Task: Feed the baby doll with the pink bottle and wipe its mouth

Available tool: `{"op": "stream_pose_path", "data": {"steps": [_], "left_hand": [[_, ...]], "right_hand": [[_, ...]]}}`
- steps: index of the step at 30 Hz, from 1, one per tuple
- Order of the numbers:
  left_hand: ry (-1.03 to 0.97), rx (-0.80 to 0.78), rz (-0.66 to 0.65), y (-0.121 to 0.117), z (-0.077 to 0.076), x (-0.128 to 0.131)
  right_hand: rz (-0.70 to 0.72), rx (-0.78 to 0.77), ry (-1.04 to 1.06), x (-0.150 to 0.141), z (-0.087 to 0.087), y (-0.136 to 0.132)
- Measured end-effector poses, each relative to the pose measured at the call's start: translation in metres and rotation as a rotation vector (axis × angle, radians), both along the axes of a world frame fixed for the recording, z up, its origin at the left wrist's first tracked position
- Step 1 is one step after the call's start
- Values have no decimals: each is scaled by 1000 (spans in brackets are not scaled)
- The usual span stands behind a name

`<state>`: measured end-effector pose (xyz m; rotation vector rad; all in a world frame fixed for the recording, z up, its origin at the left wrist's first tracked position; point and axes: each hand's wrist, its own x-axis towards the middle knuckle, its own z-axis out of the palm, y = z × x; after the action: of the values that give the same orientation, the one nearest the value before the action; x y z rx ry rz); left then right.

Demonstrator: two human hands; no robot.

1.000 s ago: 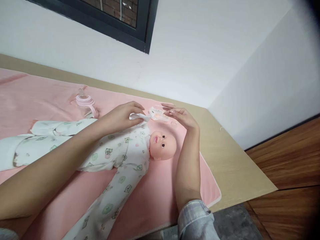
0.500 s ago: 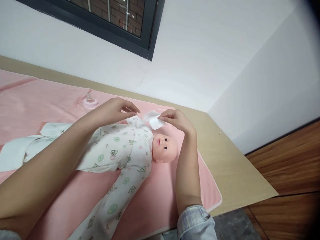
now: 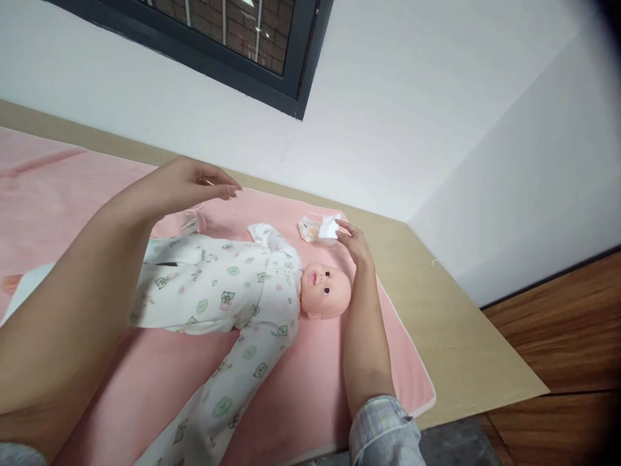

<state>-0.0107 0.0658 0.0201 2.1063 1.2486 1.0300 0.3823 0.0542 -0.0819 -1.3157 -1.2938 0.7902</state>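
My right hand [image 3: 355, 241], beyond the doll's head, pinches a small white tissue [image 3: 329, 228] between thumb and fingers, low over the pink mat [image 3: 291, 382]. Touching or close beside the tissue is a crumpled, see-through piece [image 3: 308, 229] whose kind I cannot make out. A baby doll [image 3: 326, 291] lies on its back, head to the right, in a white printed outfit [image 3: 218, 278]. Above the doll's body hangs my left hand [image 3: 201, 184], fingers stretched out and nothing visible in them. Partly behind that wrist shows a clear object [image 3: 191, 223], mostly hidden.
The pink mat covers much of a tan table [image 3: 427, 336]. A white wall [image 3: 233, 136] with a dark-framed window [image 3: 291, 71] runs along the far edge. Wood panels [image 3: 572, 310] stand at the right.
My left hand has moved left and up, away from the right hand. My right hand has shifted slightly right with the tissue, and the see-through piece now shows clearly beside it.
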Motion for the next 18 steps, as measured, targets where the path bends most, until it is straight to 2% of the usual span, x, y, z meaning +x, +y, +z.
{"op": "stream_pose_path", "data": {"steps": [4,7,10,12,14,18], "left_hand": [[-15,-33,47,6,-1,-11],[-4,-40,106,10,-1,-18],[57,-19,223,14,-2,-24],[85,-10,288,19,-4,-29],[114,-21,346,28,-10,-39],[236,44,421,61,-34,-70]], "right_hand": [[116,12,219,-6,-23,13],[112,-62,321,-6,-32,16],[70,-73,376,-3,-33,16],[-8,-26,374,1,-32,17],[-156,83,305,7,-32,16],[-512,294,-6,20,-40,10]]}}
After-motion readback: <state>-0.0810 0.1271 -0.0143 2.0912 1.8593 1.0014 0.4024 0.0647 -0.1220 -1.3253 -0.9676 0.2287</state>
